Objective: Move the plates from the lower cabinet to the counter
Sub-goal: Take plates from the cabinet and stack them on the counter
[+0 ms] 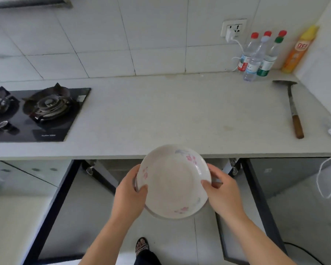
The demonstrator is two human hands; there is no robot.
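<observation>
A white plate with pink and blue flower prints is held level in the air, in front of the counter's front edge and above the open lower cabinet. A second rim shows just under it, so it may be a small stack. My left hand grips its left rim with the thumb on top. My right hand grips the right rim the same way. The cabinet's inside is mostly hidden behind the plate and my hands.
Both cabinet doors stand open, left and right. A black gas hob lies on the counter's left. Bottles, an orange spray bottle and a spatula sit at the right. A white cable hangs off the right edge.
</observation>
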